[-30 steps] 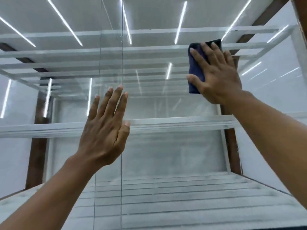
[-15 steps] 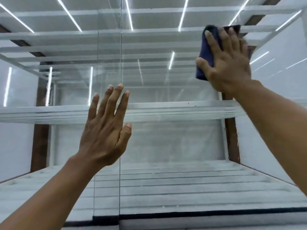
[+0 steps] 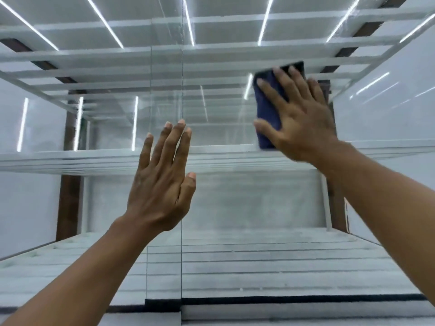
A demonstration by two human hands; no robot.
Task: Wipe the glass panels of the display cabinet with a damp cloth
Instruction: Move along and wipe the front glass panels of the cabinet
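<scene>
A dark blue cloth (image 3: 267, 111) lies flat against the right glass panel (image 3: 223, 196) of the display cabinet, upper right of centre. My right hand (image 3: 299, 114) presses on it with fingers spread, covering most of it. My left hand (image 3: 162, 182) is held flat and open against the glass at the vertical edge (image 3: 182, 255) where the two sliding panels overlap; it holds nothing.
Behind the glass are white glass shelves (image 3: 70, 161) and a ribbed white floor (image 3: 259, 262). Dark brown frame posts (image 3: 68, 203) stand at the back left and back right. A black track (image 3: 294, 299) runs along the bottom. Light strips reflect across the ceiling.
My right hand went up with the cloth, then came back down and slightly left across the glass. My left hand stayed flat at the panel edge.
</scene>
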